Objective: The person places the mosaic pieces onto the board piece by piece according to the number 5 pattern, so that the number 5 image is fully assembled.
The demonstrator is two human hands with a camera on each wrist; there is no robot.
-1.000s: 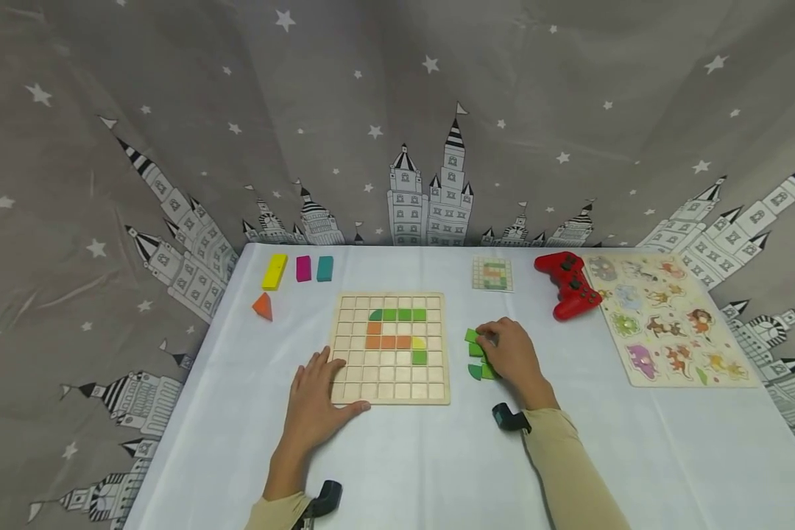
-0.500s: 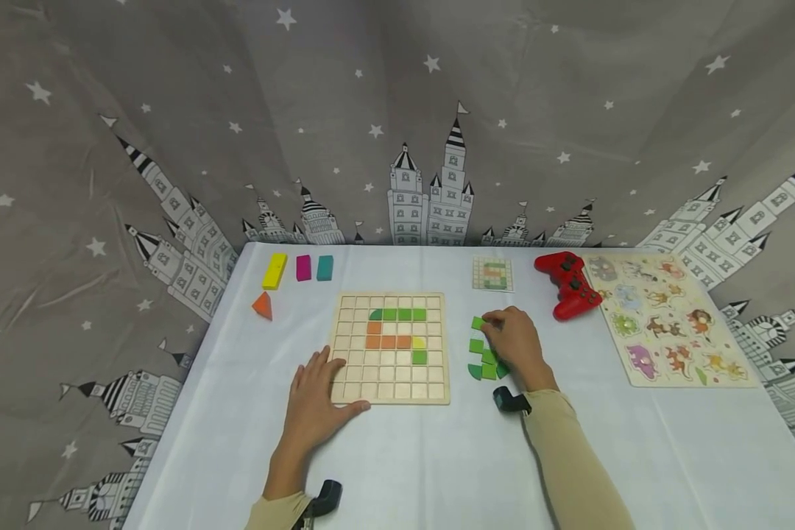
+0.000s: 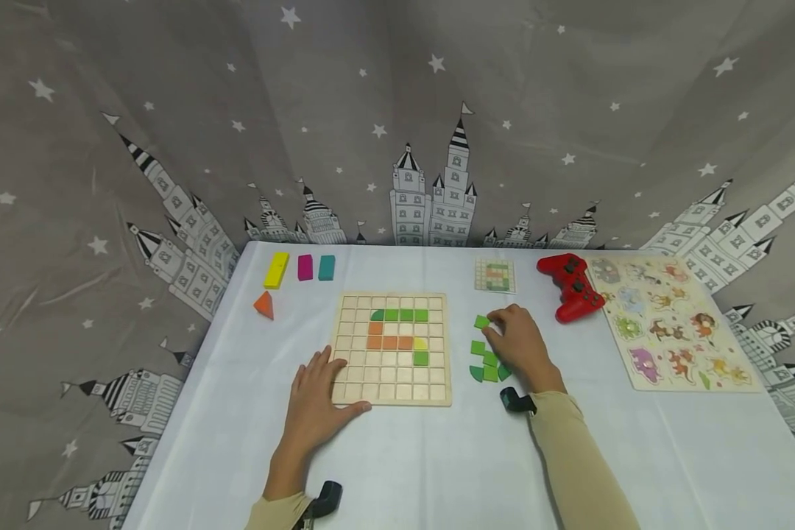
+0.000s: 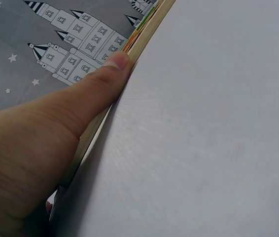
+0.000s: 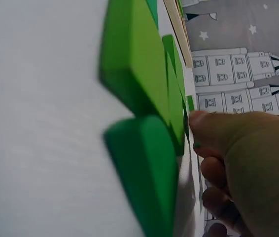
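A square wooden grid board (image 3: pixel 366 374) lies mid-table, holding green, orange and yellow tiles set in an S-like shape. My left hand (image 3: pixel 313 403) rests at its lower left corner, fingers spread along the left side, thumb against the front edge (image 4: pixel 138 48). To the right of the board, my right hand (image 3: pixel 522 344) pinches a green square tile (image 3: pixel 481 322) between thumb and fingertips, close over the cloth. Below that hand lies a loose cluster of green square tiles (image 3: pixel 478 347) and darker green quarter-round tiles (image 3: pixel 476 374). In the right wrist view the cluster fills the foreground.
A small pattern card (image 3: pixel 481 282) lies behind the right hand, beside a red game controller (image 3: pixel 579 298). An animal puzzle board (image 3: pixel 656 375) is at the far right. Yellow (image 3: pixel 276 270), magenta (image 3: pixel 305 268) and teal blocks (image 3: pixel 327 268) and an orange wedge (image 3: pixel 263 305) sit back left.
My right hand has moved slightly away from me with one green square tile, separating it from the cluster, then nearly stopped. My left hand stays in place on the board.
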